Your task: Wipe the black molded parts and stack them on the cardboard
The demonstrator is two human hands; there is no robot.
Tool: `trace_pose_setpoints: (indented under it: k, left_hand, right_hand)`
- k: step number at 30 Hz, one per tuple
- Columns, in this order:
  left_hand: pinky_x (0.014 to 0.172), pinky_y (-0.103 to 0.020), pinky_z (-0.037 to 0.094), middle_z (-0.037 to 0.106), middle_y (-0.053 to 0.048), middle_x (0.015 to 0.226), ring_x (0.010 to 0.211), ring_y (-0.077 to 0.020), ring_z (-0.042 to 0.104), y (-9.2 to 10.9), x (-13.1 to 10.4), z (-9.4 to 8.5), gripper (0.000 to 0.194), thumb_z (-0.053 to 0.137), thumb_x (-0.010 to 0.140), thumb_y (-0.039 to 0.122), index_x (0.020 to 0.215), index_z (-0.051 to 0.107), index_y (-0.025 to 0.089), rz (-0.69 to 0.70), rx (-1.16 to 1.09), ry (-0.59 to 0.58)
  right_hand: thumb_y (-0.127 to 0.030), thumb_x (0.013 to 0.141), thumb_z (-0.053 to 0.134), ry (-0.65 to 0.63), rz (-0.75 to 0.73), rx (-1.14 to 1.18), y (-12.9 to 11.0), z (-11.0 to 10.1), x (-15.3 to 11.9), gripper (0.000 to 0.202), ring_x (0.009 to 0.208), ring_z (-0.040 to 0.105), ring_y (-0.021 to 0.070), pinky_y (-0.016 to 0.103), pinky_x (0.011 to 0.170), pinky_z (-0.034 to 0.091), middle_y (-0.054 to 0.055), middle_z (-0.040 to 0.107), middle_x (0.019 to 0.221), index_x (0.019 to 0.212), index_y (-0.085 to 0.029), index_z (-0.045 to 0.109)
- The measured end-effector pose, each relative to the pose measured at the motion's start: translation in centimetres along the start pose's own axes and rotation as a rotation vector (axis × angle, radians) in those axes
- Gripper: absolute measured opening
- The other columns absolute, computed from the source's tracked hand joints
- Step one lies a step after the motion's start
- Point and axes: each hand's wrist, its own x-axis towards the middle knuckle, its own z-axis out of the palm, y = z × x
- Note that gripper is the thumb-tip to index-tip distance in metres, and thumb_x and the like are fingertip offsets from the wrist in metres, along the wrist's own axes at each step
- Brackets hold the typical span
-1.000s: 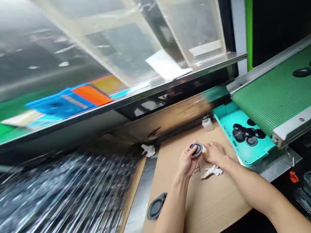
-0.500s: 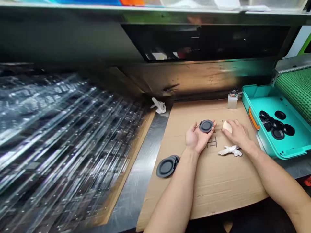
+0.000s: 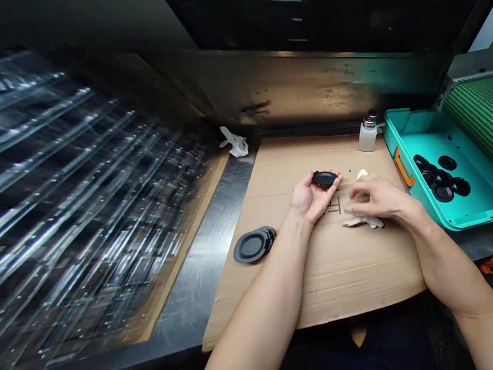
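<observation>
My left hand (image 3: 310,200) is palm up and holds a black round lid-like disc (image 3: 324,178) across its fingers, tilted so that its face shows as a thin oval. My right hand (image 3: 375,195), slightly blurred, hovers over a crumpled white cloth (image 3: 364,221) with thumb and fingers apart and nothing seen between them. Just beyond it, a cream pad (image 3: 362,173) is partly hidden by the knuckles. Several more black discs (image 3: 252,245) lie overlapped on the cardboard, left of my left forearm.
Under the work lies a cardboard sheet (image 3: 346,277). A teal bin (image 3: 427,203) with loose black discs stands at right, beside a green conveyor belt (image 3: 472,108). A pump bottle (image 3: 367,134) stands at the back. Clear plastic trays (image 3: 96,205) fill the left; another white cloth (image 3: 234,143) lies nearby.
My right hand has let go of the cream pad and moved nearer, over the white cloth. The disc in my left hand has tipped flatter to view. The camera has tilted down.
</observation>
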Motion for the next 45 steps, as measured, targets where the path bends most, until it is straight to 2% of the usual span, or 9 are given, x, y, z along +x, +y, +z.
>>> trace_pose_setpoints:
  k: [4, 11, 14, 20, 25, 32, 38, 42, 45]
  left_hand:
    - [0.085, -0.029, 0.066, 0.07, -0.02, 0.111, 0.116, -0.0259, 0.07, 0.1, 0.4, -0.4, 0.046, 0.034, 0.109, 0.041, 0.107, 0.066, 0.008, -0.007, 0.002, 0.023]
    - [0.075, -0.03, 0.064, 0.074, -0.019, 0.107, 0.102, -0.0257, 0.074, -0.9, 0.5, 0.4, 0.045, 0.04, 0.107, 0.044, 0.114, 0.067, 0.008, -0.02, 0.143, -0.019]
    - [0.074, -0.031, 0.063, 0.075, -0.02, 0.107, 0.093, -0.0245, 0.076, -1.1, 0.3, 0.9, 0.044, 0.04, 0.107, 0.043, 0.114, 0.066, 0.008, -0.038, 0.158, -0.035]
    - [0.069, -0.031, 0.06, 0.075, -0.019, 0.103, 0.085, -0.0236, 0.075, -0.6, -0.2, 1.0, 0.039, 0.044, 0.107, 0.041, 0.115, 0.064, 0.009, -0.041, 0.142, -0.066]
    - [0.066, -0.031, 0.059, 0.076, -0.019, 0.101, 0.081, -0.0237, 0.075, -0.2, -0.3, 0.6, 0.035, 0.047, 0.105, 0.039, 0.115, 0.064, 0.01, -0.043, 0.112, -0.096]
    - [0.064, -0.029, 0.057, 0.076, -0.019, 0.102, 0.081, -0.0231, 0.075, 0.1, -0.6, 0.7, 0.039, 0.043, 0.107, 0.041, 0.114, 0.064, 0.01, -0.056, 0.096, -0.08]
    - [0.063, -0.03, 0.054, 0.075, -0.02, 0.104, 0.087, -0.0252, 0.074, -0.3, -0.1, 0.5, 0.044, 0.034, 0.108, 0.04, 0.117, 0.064, 0.01, -0.004, 0.072, -0.084]
    - [0.081, -0.032, 0.059, 0.076, -0.014, 0.104, 0.096, -0.0221, 0.073, -1.2, 0.3, 0.7, 0.042, 0.034, 0.109, 0.036, 0.11, 0.068, 0.012, 0.048, 0.055, -0.061]
    - [0.101, -0.034, 0.057, 0.077, -0.011, 0.106, 0.11, -0.0214, 0.071, -2.1, 0.6, 0.6, 0.039, 0.036, 0.109, 0.032, 0.111, 0.071, 0.014, 0.094, 0.058, -0.057]
  right_hand:
    - [-0.034, 0.09, 0.073, -0.243, -0.058, 0.124, -0.6, -0.2, -0.7, 0.014, 0.071, 0.057, 0.0141, 0.026, 0.068, 0.039, -0.001, 0.068, 0.076, 0.082, -0.022, 0.075]
    - [-0.038, 0.102, 0.051, 0.617, 0.221, 0.213, 1.0, -1.7, 2.0, 0.026, 0.088, 0.063, 0.0164, 0.026, 0.082, 0.046, 0.004, 0.07, 0.097, 0.105, -0.019, 0.069]
    - [-0.033, 0.099, 0.052, 0.759, 0.432, 0.052, 2.9, -4.8, 4.8, 0.025, 0.096, 0.063, 0.0205, 0.03, 0.091, 0.048, 0.007, 0.071, 0.103, 0.114, -0.018, 0.067]
    - [-0.019, 0.095, 0.053, 0.551, 0.555, -0.171, 4.6, -10.7, 10.6, 0.031, 0.107, 0.066, 0.0243, 0.035, 0.097, 0.051, 0.012, 0.07, 0.12, 0.114, -0.021, 0.077]
    - [-0.013, 0.087, 0.066, 0.268, 0.532, -0.323, 3.9, -11.8, 12.7, 0.027, 0.109, 0.069, 0.0258, 0.035, 0.098, 0.054, 0.013, 0.074, 0.117, 0.108, -0.021, 0.082]
    - [-0.015, 0.088, 0.066, 0.264, 0.556, -0.311, 3.2, -12.8, 13.2, 0.026, 0.107, 0.07, 0.0248, 0.033, 0.094, 0.053, 0.012, 0.076, 0.115, 0.108, -0.022, 0.082]
    - [-0.028, 0.101, 0.053, 0.54, 0.29, -0.202, -1.0, -7.0, 8.6, 0.029, 0.104, 0.068, 0.0221, 0.031, 0.094, 0.049, 0.009, 0.077, 0.109, 0.108, -0.019, 0.08]
    - [-0.029, 0.1, 0.055, 0.392, 0.185, -0.02, -4.3, 0.8, 5.7, 0.025, 0.099, 0.068, 0.019, 0.027, 0.091, 0.049, 0.006, 0.076, 0.108, 0.107, -0.02, 0.078]
    - [-0.027, 0.101, 0.053, 0.362, 0.256, -0.031, -5.3, 3.5, 5.6, 0.026, 0.103, 0.067, 0.0207, 0.028, 0.092, 0.049, 0.009, 0.073, 0.114, 0.112, -0.019, 0.075]
